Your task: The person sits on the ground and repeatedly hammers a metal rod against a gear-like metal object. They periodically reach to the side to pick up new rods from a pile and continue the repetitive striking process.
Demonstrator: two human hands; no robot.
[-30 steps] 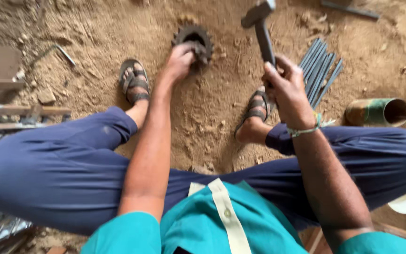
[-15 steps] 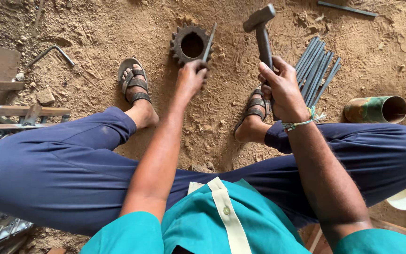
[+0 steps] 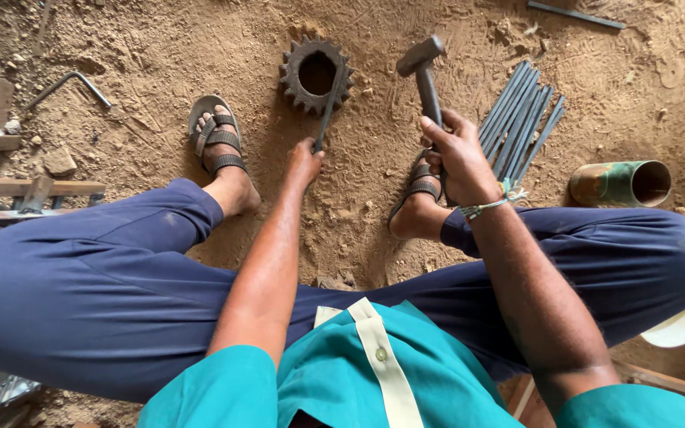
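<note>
Left hand [image 3: 304, 161] stretched forward and low, fingers closed in a grip. Right hand [image 3: 460, 157] raised slightly, fist wrapped tight, wrist banded, forearm angled inward.

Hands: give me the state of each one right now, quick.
Left hand: closed on a thin metal rod resting on the toothed gear.
Right hand: closed on the hammer.
</note>
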